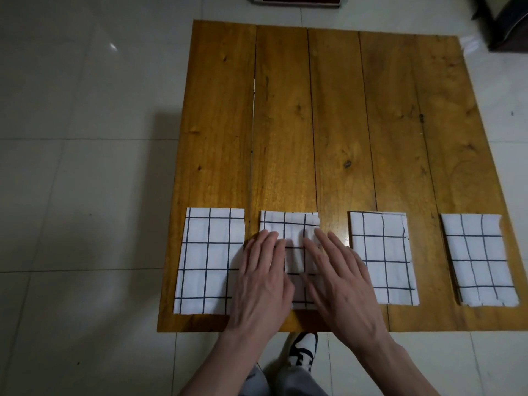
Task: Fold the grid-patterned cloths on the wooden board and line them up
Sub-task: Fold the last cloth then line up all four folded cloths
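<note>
The wooden board point(328, 124) lies flat on the tiled floor point(71, 195) and takes up most of the view; every place below is given relative to it. Along its near edge sit four folded grid-patterned cloths in a row: the far-left cloth point(207, 261) at the board's near left corner, the second cloth point(294, 227) just left of the board's middle, the third cloth point(381, 258) right of the middle, and the far-right cloth point(480, 261) by the near right corner. All four are separate rectangles with bare wood between them, their far edges roughly level. The left hand point(261, 278) and right hand point(340, 275) rest side by side, fingers straight and flat, pressing on the second cloth and gripping nothing; the left hand also overlaps the far-left cloth's right edge. This looks like the last step, smoothing the final fold and squaring it with its neighbours. The next move probably calls for a light press, a small nudge if the second cloth sits out of line, then lifting both hands straight up without dragging the fabric. A shoe point(303, 350) shows just past the board's near edge.
</note>
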Demonstrator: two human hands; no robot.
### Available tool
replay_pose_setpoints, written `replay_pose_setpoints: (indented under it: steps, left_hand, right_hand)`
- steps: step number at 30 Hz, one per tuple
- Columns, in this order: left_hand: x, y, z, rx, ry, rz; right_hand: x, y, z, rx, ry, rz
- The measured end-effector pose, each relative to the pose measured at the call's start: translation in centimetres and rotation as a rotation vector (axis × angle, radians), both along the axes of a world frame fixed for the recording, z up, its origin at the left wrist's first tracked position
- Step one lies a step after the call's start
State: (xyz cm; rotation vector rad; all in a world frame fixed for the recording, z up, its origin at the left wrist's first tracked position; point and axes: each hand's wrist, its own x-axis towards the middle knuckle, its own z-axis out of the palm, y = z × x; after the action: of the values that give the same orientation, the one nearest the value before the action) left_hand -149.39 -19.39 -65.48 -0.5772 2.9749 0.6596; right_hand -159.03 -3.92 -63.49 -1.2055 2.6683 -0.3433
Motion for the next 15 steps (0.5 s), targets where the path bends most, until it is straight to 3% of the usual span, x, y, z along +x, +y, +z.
replay_pose_setpoints:
  steps: [6, 15]
  left_hand:
    - [-1.0, 1.8, 1.5, 0.035, 0.091, 0.013]
    - [-5.7, 10.5, 1.6, 0.041, 0.056, -0.026]
  right_hand:
    - [-3.1, 3.2, 2.1, -0.041, 0.013, -0.056]
    - [-7.7, 9.0, 0.5, 0.008, 0.012, -0.032]
